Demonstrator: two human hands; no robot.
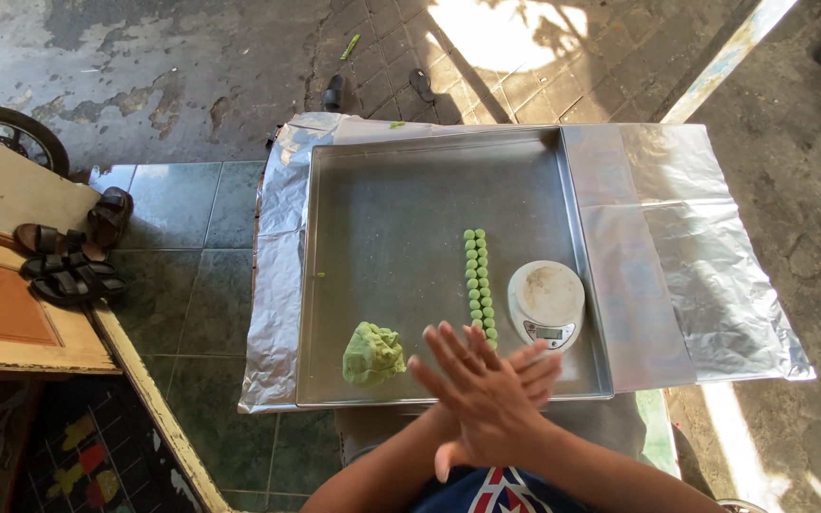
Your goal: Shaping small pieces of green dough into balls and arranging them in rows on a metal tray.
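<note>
Just below the near edge of a large metal tray [391,180], the two hands are seen pressed flat together, palm against palm and crossed at an angle. The right hand [486,394] lies on top, its fingers spread and pointing up to the left, while the left hand [536,364] lies underneath, with only its fingertips shown past the right hand's edge. Neither hand is clenched; whether something small is held between the palms cannot be told, since the contact is hidden. Immediately left of the hands, a rough lump of green dough [372,354] is seen resting on the tray floor near its front rim. Directly beyond the fingertips, a double row of small green balls [479,283] is laid out, running away from the hands toward the middle of the tray. Just right of that row, and close beyond the left hand's fingertips, a round white kitchen scale [546,301] is set on the tray. Under the tray, sheets of silver foil [705,247] are spread out, reaching well to the right of the hands. Far to the left of the hands, dark sandals [73,256] are left on the tiled floor.
</note>
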